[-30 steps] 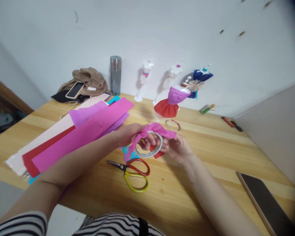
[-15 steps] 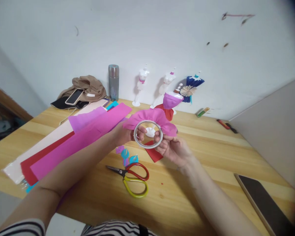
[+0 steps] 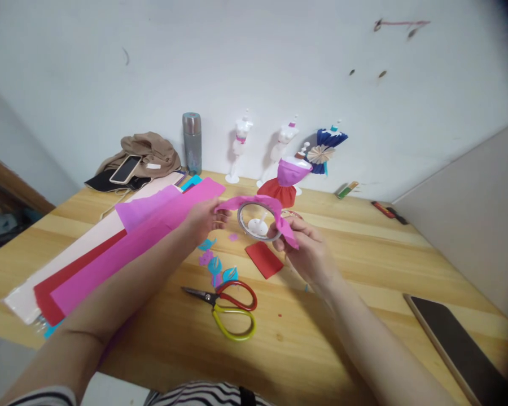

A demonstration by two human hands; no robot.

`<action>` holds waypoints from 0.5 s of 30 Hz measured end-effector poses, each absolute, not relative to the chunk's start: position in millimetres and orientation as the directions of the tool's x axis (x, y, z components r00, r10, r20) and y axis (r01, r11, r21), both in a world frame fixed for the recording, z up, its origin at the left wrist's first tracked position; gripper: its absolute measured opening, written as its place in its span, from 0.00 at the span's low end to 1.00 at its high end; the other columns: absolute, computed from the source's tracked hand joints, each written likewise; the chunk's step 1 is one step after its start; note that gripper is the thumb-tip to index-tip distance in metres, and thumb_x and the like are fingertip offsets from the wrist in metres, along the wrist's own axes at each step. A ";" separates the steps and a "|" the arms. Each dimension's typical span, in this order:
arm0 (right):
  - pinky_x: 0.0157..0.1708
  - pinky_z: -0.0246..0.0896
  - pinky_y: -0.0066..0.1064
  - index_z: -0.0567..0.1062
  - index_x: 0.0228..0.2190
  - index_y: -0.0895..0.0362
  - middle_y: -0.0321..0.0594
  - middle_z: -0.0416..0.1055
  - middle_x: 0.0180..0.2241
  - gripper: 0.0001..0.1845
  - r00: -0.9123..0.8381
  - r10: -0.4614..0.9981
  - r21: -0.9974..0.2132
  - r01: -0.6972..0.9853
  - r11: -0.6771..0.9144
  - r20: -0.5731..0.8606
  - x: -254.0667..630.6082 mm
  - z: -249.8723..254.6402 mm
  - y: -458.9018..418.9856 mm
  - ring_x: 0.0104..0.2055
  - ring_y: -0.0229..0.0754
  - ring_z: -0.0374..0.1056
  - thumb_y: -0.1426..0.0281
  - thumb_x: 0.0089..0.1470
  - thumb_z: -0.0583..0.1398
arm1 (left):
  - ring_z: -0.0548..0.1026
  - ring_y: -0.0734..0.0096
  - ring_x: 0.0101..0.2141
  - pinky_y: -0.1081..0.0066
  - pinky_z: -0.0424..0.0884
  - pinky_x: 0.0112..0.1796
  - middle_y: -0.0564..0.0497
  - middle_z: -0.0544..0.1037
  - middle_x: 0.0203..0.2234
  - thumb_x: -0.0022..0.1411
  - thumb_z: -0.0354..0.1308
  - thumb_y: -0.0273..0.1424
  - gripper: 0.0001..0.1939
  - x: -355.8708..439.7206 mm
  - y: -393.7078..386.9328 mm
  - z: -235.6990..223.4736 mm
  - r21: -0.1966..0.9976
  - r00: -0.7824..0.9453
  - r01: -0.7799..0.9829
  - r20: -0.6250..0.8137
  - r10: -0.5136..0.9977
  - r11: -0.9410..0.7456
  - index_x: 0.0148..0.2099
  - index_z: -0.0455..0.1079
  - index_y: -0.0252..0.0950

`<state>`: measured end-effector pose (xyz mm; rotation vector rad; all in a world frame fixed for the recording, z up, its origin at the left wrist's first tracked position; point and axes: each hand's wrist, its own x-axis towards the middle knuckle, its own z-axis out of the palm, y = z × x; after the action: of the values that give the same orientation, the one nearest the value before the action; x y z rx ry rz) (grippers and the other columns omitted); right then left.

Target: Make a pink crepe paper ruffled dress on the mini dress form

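From my remote view, my left hand [image 3: 204, 219] has left the tape ring [image 3: 254, 237], and the pink strip [image 3: 285, 228] hides less of the red skirt [image 3: 276, 192].

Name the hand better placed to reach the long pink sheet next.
Probably the left hand: it is beside the sheet, while the right hand, farther off, holds the pink strip and ring.

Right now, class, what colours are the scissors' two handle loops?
The upper loop is red, the lower loop yellow-green; best seen in the head view.
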<state>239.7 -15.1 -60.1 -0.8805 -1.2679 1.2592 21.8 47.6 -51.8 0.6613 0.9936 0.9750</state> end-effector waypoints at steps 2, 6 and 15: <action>0.21 0.59 0.32 0.78 0.28 0.54 0.34 0.68 0.19 0.06 -0.101 0.963 -0.967 -0.077 0.244 0.251 240.8 -57.2 -19.9 0.20 0.38 0.61 0.64 0.50 0.63 | 0.66 0.79 0.17 0.77 0.61 0.22 0.54 0.69 0.17 0.69 0.47 0.30 0.17 22.2 47.2 -49.7 0.811 0.153 -0.396 -0.405 0.901 0.431 0.30 0.69 0.31; 0.21 0.62 0.32 0.79 0.32 0.52 0.34 0.71 0.19 0.06 -0.038 0.938 -0.936 0.057 0.347 0.345 242.8 -48.2 -33.4 0.21 0.40 0.66 0.64 0.53 0.64 | 0.62 0.79 0.14 0.77 0.55 0.18 0.55 0.65 0.13 0.69 0.44 0.33 0.19 38.9 23.0 -54.3 0.813 0.088 -0.431 -0.395 0.915 0.392 0.26 0.65 0.33; 0.21 0.63 0.30 0.79 0.33 0.52 0.36 0.74 0.25 0.05 -0.045 0.886 -0.849 0.268 0.456 0.462 232.8 -34.1 -52.9 0.21 0.37 0.66 0.69 0.56 0.61 | 0.70 0.75 0.20 0.75 0.67 0.24 0.55 0.72 0.19 0.54 0.61 0.38 0.12 61.7 -51.3 -54.1 0.983 0.330 -0.186 0.057 0.942 0.005 0.34 0.72 0.34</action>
<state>232.8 -52.9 -34.1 -1.0354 -1.5784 0.6850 61.7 -51.3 -54.1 1.2340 0.8135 1.0571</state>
